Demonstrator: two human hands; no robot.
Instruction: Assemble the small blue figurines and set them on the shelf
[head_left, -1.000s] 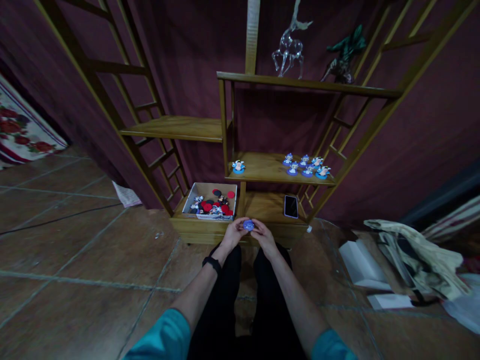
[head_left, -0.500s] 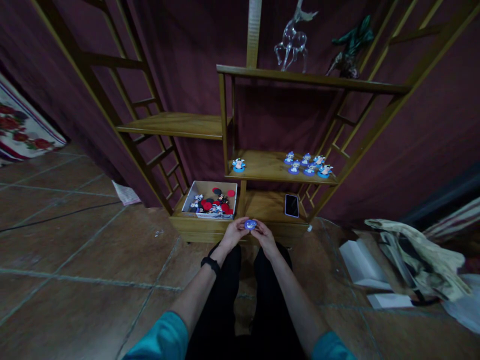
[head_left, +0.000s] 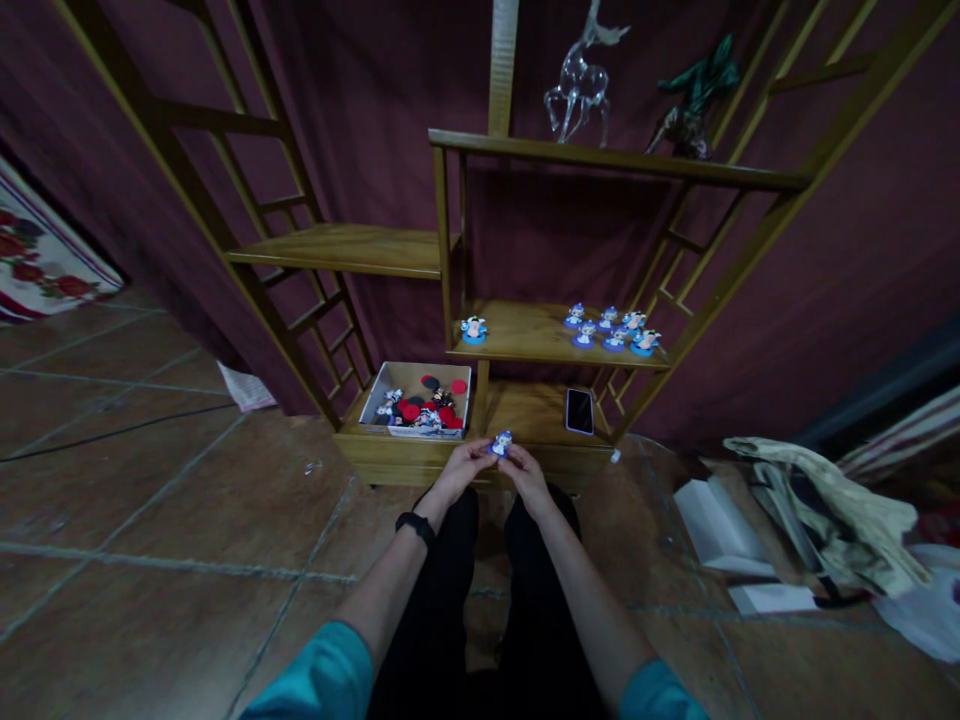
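Observation:
A small purple-and-white figurine [head_left: 502,443] on a round purple base stands upright between my hands, just in front of the low shelf. My left hand [head_left: 464,469] pinches it from the left, with a dark band on that wrist. From the other side, the fingers of my right hand [head_left: 526,476] close on it too. Several similar purple figurines [head_left: 585,334] and two blue ones [head_left: 645,342] are grouped at the right of the middle shelf. One more blue figurine [head_left: 474,330] stands alone at that shelf's left end.
An open cardboard box [head_left: 469,395] with figure parts and red and black discs sits on the low shelf at left. A phone [head_left: 580,411] lies to the right. Above are a clear deer ornament [head_left: 581,85] and a dark statue [head_left: 697,100]. Cloth [head_left: 832,500] and boxes lie on the floor at right.
The figurine in my hands has been tipped upright, so its body and head now show above the base. My view has shifted slightly; the shelf items stay in place.

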